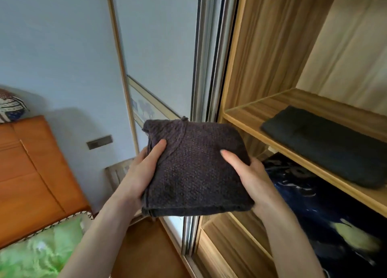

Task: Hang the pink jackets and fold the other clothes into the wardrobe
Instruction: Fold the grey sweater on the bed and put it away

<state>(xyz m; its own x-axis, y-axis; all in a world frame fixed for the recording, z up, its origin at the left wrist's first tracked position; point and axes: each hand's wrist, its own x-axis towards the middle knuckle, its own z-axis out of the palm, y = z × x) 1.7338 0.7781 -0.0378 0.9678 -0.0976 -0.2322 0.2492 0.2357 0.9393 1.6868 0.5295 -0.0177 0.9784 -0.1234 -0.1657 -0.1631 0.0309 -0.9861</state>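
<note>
- Two bare hands hold one folded dark knit garment [196, 169] in the air, in front of the open wardrobe [261, 47] and level with the front edge of its shelf.
- Left hand [144, 169]: grips the garment's left edge; the thumb [156, 152] lies flat on the top face, while the other fingers pass beneath the fabric and are hidden.
- Right hand [250, 174]: grips the garment's right edge in the same way; one thumb [232, 159] rests on top, and the remaining fingers are out of sight underneath.
- Garment: a single piece, folded to a rough square, with a dark purple-brown coarse knit; a thin seam runs along its near edge and a small knot of fabric shows at its far edge.
- Wooden shelf [247, 114]: one board visible, bearing one folded black garment [326, 145], which lies flat and well apart from the held piece.
- Compartment below the shelf: one dark blue patterned fabric [326, 206] with a pale yellow-green patch; its kind cannot be told.
- Sliding door [161, 53]: one pale panel with metal frame rails, standing left of the wardrobe opening.
- Left margin: one orange wooden headboard [35, 173], one green bedding item [39, 250] blurred at the bottom corner, and one patterned cushion [10, 107] above the headboard.
- Wall: one small grey plate [99, 142] beside the door frame.
</note>
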